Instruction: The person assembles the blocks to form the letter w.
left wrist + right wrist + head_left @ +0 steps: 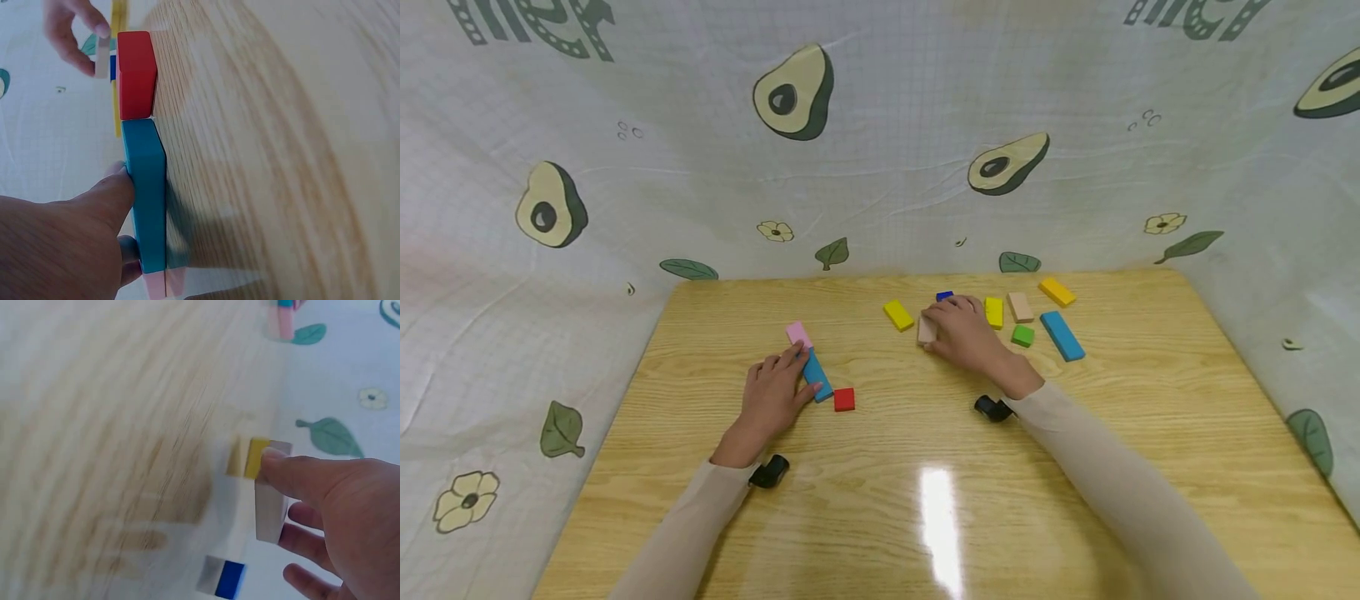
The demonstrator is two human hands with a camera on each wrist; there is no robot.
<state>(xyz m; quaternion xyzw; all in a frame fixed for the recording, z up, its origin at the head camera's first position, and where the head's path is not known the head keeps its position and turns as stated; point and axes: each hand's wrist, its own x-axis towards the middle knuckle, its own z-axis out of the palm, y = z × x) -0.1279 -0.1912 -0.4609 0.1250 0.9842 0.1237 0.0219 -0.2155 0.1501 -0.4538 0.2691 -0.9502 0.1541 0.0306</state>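
My left hand (772,394) holds a blue block (817,377) flat on the table, with the thumb and fingers along it. A pink block (799,334) touches its far end. At its near end is a red block (844,399), also large in the left wrist view. Over on the right, my right hand (966,336) pinches a pale wooden block (270,512) between thumb and fingers. In the right wrist view that block appears raised off the table. Beside this hand are a yellow block (898,315) and a dark blue block (944,296), the latter partly hidden in the head view.
Right of the right hand lie another yellow block (994,313), a beige block (1020,307), a green block (1022,336), an orange block (1057,292) and a long blue block (1062,336). A patterned cloth (880,158) surrounds the wooden table (865,500).
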